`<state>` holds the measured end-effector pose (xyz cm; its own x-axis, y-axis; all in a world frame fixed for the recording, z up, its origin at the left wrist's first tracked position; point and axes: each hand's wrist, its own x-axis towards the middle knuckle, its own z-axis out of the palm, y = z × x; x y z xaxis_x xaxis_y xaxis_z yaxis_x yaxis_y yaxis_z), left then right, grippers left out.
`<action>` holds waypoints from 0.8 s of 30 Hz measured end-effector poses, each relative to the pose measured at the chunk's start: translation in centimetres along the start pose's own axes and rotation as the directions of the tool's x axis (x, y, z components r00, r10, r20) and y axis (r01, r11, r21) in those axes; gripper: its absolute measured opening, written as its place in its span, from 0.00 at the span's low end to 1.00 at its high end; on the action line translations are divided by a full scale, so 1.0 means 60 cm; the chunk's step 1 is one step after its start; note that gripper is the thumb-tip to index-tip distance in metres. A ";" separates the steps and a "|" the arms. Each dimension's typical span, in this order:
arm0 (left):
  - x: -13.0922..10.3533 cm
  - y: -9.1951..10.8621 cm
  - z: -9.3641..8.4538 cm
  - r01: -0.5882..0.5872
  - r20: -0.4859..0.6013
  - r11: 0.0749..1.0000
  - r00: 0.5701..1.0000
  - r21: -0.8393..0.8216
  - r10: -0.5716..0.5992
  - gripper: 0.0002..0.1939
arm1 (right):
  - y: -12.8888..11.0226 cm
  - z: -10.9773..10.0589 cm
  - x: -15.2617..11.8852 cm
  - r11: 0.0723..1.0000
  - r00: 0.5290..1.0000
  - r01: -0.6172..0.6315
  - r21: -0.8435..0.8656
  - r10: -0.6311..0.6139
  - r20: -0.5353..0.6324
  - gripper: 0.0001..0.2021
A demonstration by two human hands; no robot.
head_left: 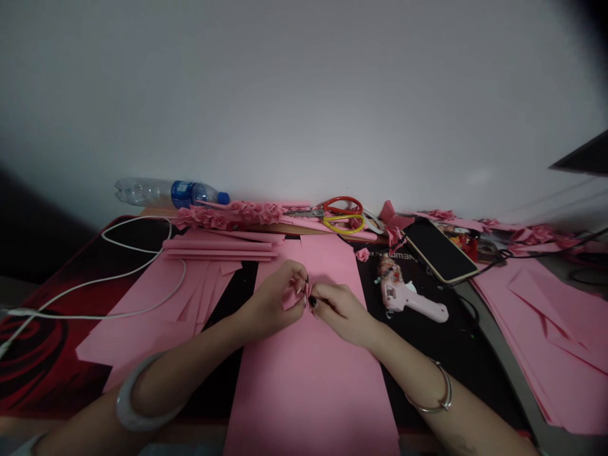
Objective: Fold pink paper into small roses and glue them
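Observation:
Over the middle of a long pink paper sheet (313,386), my two hands meet at the fingertips. Between them is a small piece of pink paper (308,291), mostly hidden by the fingers. My left hand (273,301) pinches it from the left with thumb and fingers curled. From the right, my right hand (344,313) grips the same piece, thumb and forefinger pressed together. Its exact folded shape is too small to make out. A pale pink glue gun (413,300) lies on the dark mat to the right of my right hand.
Scissors (342,215) with red and yellow handles lie behind, among paper roses (256,212). Rolled pink paper tubes (218,249) and a white cable (128,278) are left; a plastic bottle (152,191) lies by the wall. A phone (441,250) and paper stacks (546,329) are right.

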<state>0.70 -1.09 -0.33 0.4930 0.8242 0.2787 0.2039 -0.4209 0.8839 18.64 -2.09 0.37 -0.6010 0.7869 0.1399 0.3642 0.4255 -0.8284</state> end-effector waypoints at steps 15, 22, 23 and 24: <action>0.003 0.005 -0.004 -0.062 0.042 0.994 0.997 0.091 0.058 0.11 | 0.004 0.003 0.000 1.000 1.000 0.017 0.007 -0.017 -0.010 0.10; 0.003 0.005 -0.004 -0.096 0.062 0.991 0.994 0.092 0.090 0.12 | 0.003 0.000 0.000 0.999 1.000 0.028 0.028 -0.028 0.005 0.12; 0.003 0.005 -0.005 -0.101 0.061 0.991 0.994 0.088 0.095 0.12 | 0.003 0.000 0.000 0.999 1.000 0.027 0.028 -0.027 0.005 0.12; 0.003 0.006 -0.005 -0.104 0.060 0.991 0.993 0.087 0.099 0.12 | 0.003 0.000 0.000 0.999 1.000 0.026 0.027 -0.026 0.005 0.12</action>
<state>0.63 -0.98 0.13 0.5610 0.7539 0.3419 0.2244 -0.5360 0.8138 18.67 -2.00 0.21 -0.6137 0.7735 0.1586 0.3294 0.4334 -0.8389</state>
